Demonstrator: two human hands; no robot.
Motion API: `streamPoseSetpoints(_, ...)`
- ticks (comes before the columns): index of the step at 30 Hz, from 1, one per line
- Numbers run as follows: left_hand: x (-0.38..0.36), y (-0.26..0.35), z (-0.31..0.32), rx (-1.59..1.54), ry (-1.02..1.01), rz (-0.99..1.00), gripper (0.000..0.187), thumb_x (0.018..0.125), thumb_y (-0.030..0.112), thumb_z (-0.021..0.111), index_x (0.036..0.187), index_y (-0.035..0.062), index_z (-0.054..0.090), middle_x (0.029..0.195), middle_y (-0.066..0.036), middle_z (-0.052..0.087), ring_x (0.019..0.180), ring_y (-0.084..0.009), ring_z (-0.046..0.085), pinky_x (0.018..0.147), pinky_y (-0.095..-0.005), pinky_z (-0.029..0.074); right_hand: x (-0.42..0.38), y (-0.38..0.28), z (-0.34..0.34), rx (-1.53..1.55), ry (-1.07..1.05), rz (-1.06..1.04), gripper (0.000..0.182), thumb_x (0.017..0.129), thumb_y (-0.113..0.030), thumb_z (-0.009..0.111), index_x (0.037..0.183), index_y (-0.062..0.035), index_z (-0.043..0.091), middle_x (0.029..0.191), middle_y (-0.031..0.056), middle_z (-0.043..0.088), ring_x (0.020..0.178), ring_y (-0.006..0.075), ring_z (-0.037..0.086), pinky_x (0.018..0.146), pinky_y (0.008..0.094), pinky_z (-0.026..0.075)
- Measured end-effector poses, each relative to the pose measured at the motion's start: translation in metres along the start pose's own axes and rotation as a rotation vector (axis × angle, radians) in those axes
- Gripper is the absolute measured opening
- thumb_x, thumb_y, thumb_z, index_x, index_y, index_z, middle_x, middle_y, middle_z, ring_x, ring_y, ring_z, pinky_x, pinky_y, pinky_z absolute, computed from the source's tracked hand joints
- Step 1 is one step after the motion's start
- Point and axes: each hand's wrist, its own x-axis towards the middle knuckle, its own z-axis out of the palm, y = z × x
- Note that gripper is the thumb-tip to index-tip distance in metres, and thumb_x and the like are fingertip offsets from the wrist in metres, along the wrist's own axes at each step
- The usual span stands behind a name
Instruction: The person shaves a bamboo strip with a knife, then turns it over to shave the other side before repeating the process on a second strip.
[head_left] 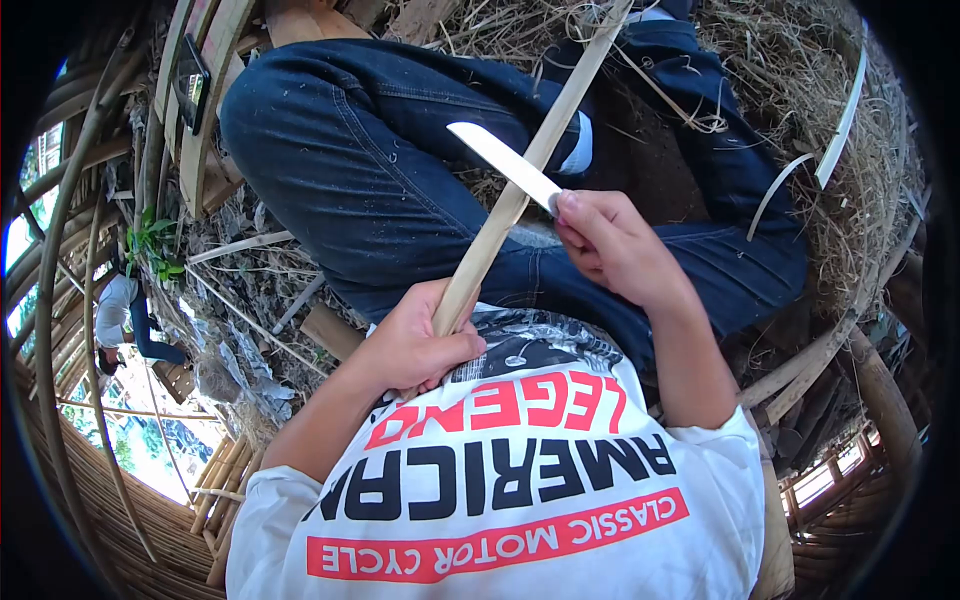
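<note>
My left hand [425, 338] is closed round the lower end of a long pale bamboo strip [487, 247], close to my shirt. The strip slants up and right across my lap. In my right hand [618, 243] is a knife [508, 169], gripped near its base, its handle hidden by the fingers. The bright blade points up and left and crosses over the strip. Just below the blade, a small notch or split shows on the strip's edge.
Dry straw [850, 230] and thin shavings lie to the right. A phone [191, 84] rests on wooden slats at the upper left. Another person [125, 310] is at the far left, beyond bent poles. My crossed legs [330, 170] lie beneath the strip.
</note>
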Motion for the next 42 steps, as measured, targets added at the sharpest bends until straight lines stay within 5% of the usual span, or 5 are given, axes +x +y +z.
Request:
streamPoseSetpoints(8,-0.007,-0.004,0.003,0.222,-0.025,0.178,0.051,0.075,0.010,0.077,0.115,-0.0003,0.047,0.071,0.001,0.050,0.057,-0.0037,0.049,0.054,-0.0199,0.044,-0.002,0.015,0.005,-0.466,0.391,-0.461,0.032,0.098,-0.023,0.050,0.079,0.0011,0.059,0.056,-0.0028,0.043,0.053,0.0043,0.036,0.046,0.0251,0.029)
streamPoseSetpoints(15,-0.006,-0.008,0.006,0.308,0.061,0.120,0.067,0.076,0.016,0.077,0.130,-0.0014,0.042,0.098,-0.010,0.055,0.086,-0.0139,0.056,0.077,-0.0280,0.049,-0.009,0.011,0.014,-0.529,0.364,-0.372,0.034,0.098,-0.024,0.051,0.079,0.0036,0.058,0.054,0.0028,0.039,0.053,0.0062,0.035,0.046,0.0283,0.030)
streamPoseSetpoints(37,-0.001,-0.006,0.004,0.158,-0.063,0.203,0.047,0.076,0.001,0.074,0.109,0.0022,0.041,0.066,0.007,0.029,0.052,-0.0006,0.032,0.047,-0.0198,0.025,-0.013,0.015,-0.001,0.450,-0.242,0.058,0.038,0.100,-0.037,0.046,0.075,-0.0097,0.044,0.053,-0.0044,0.037,0.040,0.0030,0.028,0.037,0.0176,0.022)
streamPoseSetpoints(40,-0.003,-0.002,0.003,0.162,-0.070,0.193,0.047,0.075,0.003,0.075,0.109,0.0021,0.041,0.064,0.008,0.029,0.052,-0.0004,0.032,0.047,-0.0195,0.025,-0.028,0.009,0.016,0.237,0.067,-0.206,0.028,0.095,-0.027,0.056,0.077,-0.0064,0.050,0.057,0.0009,0.045,0.042,0.0087,0.038,0.040,0.0228,0.031)
streamPoseSetpoints(42,-0.003,-0.001,0.008,0.159,-0.048,0.201,0.046,0.077,0.006,0.075,0.111,0.0015,0.043,0.061,0.008,0.032,0.052,-0.0003,0.033,0.046,-0.0197,0.025,-0.032,0.008,0.023,-0.686,0.399,-0.588,0.017,0.084,-0.015,0.067,0.080,-0.0037,0.055,0.064,0.0077,0.053,0.051,0.0180,0.050,0.048,0.0297,0.040)
